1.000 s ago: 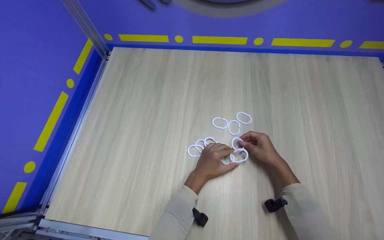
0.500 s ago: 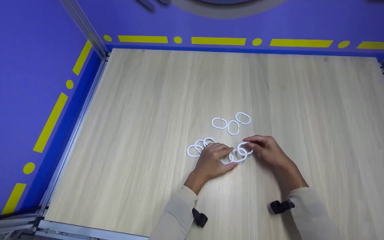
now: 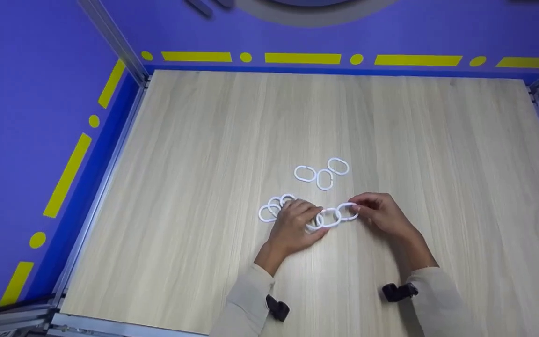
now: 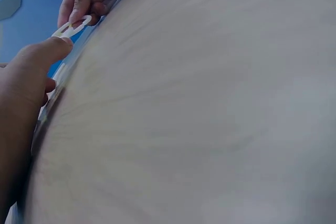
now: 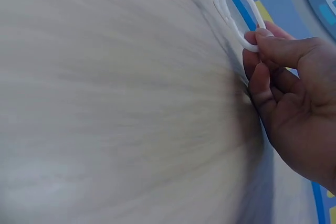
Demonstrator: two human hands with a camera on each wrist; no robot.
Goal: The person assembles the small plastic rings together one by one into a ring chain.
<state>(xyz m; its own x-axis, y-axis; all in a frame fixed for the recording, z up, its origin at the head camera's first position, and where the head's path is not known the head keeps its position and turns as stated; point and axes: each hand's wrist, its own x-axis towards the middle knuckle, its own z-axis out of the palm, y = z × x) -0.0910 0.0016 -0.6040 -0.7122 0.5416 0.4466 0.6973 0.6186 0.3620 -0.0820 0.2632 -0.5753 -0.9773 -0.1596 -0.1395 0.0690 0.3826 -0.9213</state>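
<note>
Evidently gripping a joined chain (image 3: 339, 217) in the left hand (image 3: 294, 225), pinching its end ring (image 3: 347, 219) in the right hand (image 3: 384, 213), leaving three rings (image 3: 317, 178) unattached beyond the chain.

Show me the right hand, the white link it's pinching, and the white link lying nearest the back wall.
Right hand (image 3: 386, 214): head view, on the back of the hand.
Pinched link (image 5: 256, 10): right wrist view, on its upper right side.
Link nearest the wall (image 3: 343, 160): head view, on its upper right edge.
</note>
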